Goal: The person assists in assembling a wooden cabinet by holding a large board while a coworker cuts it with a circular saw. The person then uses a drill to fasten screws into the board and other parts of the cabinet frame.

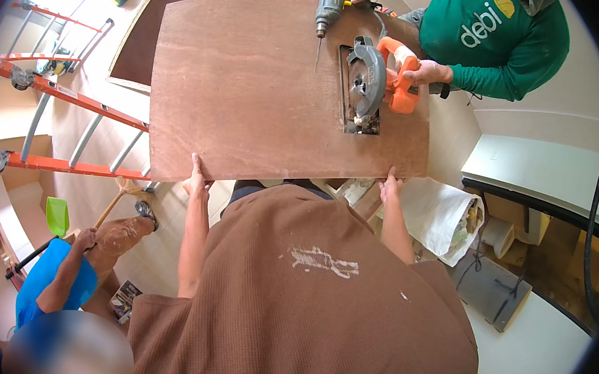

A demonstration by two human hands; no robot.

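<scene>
A wide brown plywood board (248, 84) lies in front of me. At its near edge, toward the left corner, my left hand (197, 178) grips it with the thumb on top. My right hand (390, 186) holds the same edge near the right corner, its other fingers hidden below. On the board's right part rests an orange and grey circular saw (399, 82), with a co-worker's hand on its handle. That person's other hand is on a grey power drill (331, 10) with a long thin bit, lying at the far edge.
An orange ladder (78, 96) with grey rungs stands at the left. Near it, a person in blue (58, 279) holds a broom and a green dustpan (57, 215). A white sack (438, 221) sits by my right arm, beside a pale cabinet (533, 173). A wooden box frame (134, 48) stands beyond the board.
</scene>
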